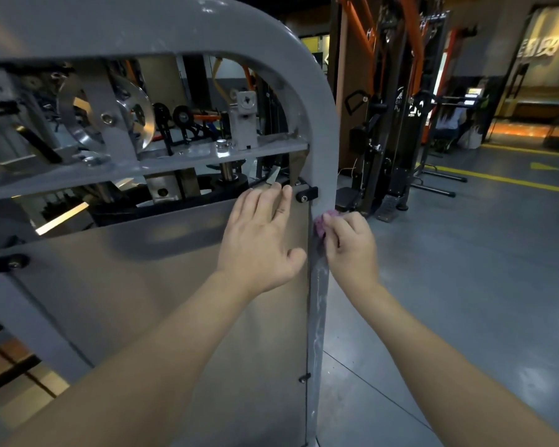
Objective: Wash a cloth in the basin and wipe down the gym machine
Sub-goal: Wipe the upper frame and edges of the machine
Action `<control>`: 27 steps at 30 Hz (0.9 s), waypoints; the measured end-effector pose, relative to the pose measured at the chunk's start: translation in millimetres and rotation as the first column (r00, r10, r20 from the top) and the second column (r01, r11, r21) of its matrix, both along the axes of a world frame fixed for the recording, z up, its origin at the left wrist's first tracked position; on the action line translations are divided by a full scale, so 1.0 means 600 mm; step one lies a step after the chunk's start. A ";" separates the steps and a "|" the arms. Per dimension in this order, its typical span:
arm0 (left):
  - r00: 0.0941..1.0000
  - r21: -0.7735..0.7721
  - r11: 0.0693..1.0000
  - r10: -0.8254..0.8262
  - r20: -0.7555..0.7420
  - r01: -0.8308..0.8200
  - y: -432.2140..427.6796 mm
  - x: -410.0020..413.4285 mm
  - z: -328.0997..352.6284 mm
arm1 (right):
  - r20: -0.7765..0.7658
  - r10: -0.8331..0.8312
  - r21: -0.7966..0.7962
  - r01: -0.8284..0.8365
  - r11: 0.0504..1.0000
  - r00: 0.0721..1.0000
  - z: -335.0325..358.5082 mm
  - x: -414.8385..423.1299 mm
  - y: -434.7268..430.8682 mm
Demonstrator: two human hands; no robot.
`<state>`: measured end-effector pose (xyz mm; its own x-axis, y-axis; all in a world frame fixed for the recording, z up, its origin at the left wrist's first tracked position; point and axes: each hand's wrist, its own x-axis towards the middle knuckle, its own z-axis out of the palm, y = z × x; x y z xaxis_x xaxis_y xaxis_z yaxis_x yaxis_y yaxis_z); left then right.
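My left hand (261, 243) lies flat w/ fingers straight on the see-through panel (162, 285) of the gym machine (181, 24), near its top right corner, just by a black clip (306, 194). My right hand (352, 246) has its grip curled tight round a small pink cloth (320, 224), pressing it on the gray frame post (318, 295) at the panel's right edge. Post looks wet & streaky below the cloth. Gray floor (465, 285) w/ yellow lines on the right.
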<state>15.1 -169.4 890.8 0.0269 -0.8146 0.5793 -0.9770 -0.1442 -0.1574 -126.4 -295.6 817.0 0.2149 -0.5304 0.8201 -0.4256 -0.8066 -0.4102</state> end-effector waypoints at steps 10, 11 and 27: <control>0.881 0.055 0.975 -0.170 -0.441 0.216 0.064 0.012 0.054 | 0.139 0.268 0.471 -0.301 0.829 0.953 0.077 -0.040 0.076; 0.840 -0.004 0.976 -0.190 -0.509 0.219 0.075 0.014 0.053 | 0.227 0.291 0.540 -0.369 0.756 0.929 0.094 -0.040 0.085; 0.300 -0.137 0.927 -0.249 -0.921 0.348 0.185 0.129 0.044 | 0.286 0.387 0.625 -0.477 0.618 0.877 0.158 0.035 0.221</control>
<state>92.6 -58.4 917.2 0.2394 -0.9239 0.2986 -0.4831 0.1534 0.8620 -105.4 -163.3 911.7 0.4948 -0.8057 0.3256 -0.0152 -0.3826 -0.9238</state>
